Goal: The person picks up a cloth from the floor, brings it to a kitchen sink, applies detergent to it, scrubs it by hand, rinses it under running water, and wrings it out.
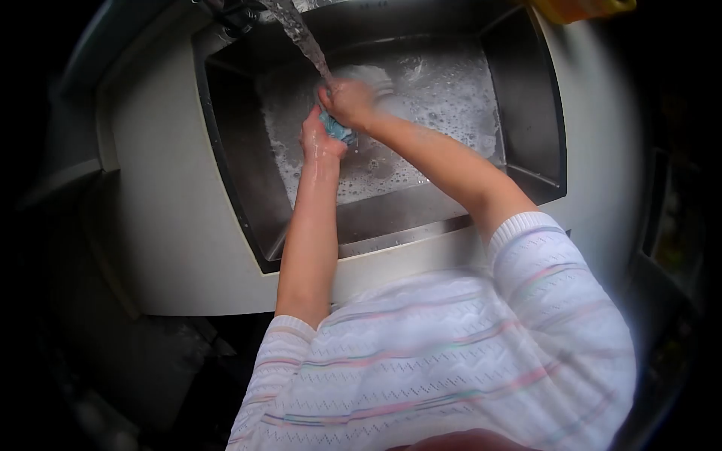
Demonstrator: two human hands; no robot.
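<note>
My left hand (319,140) is wrapped round a light blue, crumpled cloth (336,128) over the sink, its palm turned up and wet. From above and to the right, my right hand (350,102) closes over the same cloth, its fingers bent and slightly smeared by motion. Much of the cloth is hidden between the two hands. A stream of water (301,36) falls from the top left and reaches the fingers of my right hand.
Foamy water (444,98) covers the bottom of the dark metal sink (526,94). The faucet (235,16) is at the top left. Pale counter (169,195) surrounds the basin, and a yellow-orange object (583,9) lies beyond its top right corner.
</note>
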